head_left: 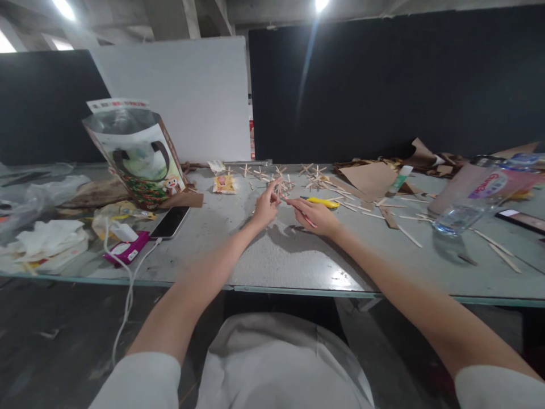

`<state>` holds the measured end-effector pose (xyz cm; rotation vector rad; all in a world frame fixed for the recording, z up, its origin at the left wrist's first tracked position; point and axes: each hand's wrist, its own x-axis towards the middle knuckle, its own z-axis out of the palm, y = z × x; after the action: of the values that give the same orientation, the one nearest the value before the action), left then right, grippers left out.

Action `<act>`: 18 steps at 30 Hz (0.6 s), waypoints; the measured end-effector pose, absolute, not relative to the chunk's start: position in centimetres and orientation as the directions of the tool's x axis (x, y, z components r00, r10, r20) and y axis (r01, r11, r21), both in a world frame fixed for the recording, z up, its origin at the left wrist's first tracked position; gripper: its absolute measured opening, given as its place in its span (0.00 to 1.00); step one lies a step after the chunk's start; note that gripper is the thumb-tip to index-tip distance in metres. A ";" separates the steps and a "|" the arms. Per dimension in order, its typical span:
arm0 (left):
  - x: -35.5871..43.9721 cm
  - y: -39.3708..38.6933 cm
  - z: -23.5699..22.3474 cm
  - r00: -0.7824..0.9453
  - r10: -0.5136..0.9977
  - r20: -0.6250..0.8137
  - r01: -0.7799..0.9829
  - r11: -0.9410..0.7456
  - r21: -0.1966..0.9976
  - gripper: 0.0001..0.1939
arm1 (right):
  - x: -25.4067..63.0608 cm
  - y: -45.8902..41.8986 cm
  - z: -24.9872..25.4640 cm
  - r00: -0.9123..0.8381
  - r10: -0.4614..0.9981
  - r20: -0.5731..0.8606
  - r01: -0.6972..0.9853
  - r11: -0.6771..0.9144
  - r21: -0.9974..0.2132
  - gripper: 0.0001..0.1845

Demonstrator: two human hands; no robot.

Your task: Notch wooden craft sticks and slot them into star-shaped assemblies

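My left hand (266, 205) is above the middle of the table, its fingers bent in a pinch near the thumb. What lies between them is too small to make out. Beside it, my right hand (315, 217) grips a slim red pencil (310, 221), whose tip points at the left fingertips. Just behind both hands stand crossed bundles of thin wooden sticks (315, 176), and one bundle is partly hidden by the left hand. A yellow utility knife (322, 202) lies right behind my right hand.
Loose sticks (409, 235) and cardboard (368, 180) lie to the right, near a plastic bottle (457, 216). On the left are a phone (171, 221), a purple power bank (130, 250) with a white cable, tissues (51, 238) and a large printed bag (140, 153). A snack packet (225, 184) lies behind.
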<state>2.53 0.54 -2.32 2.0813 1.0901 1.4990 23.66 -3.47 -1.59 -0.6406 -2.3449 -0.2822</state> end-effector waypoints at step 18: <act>2.7 0.5 -2.4 0.131 0.756 0.642 0.367 -0.638 0.677 0.38 | 23.6 -3.3 -1.7 -0.637 0.364 0.679 0.518 0.855 0.028 0.26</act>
<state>2.68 0.46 -2.39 2.0607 1.0856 1.5113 23.60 -3.28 -1.71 -0.6371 -2.3281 -0.2877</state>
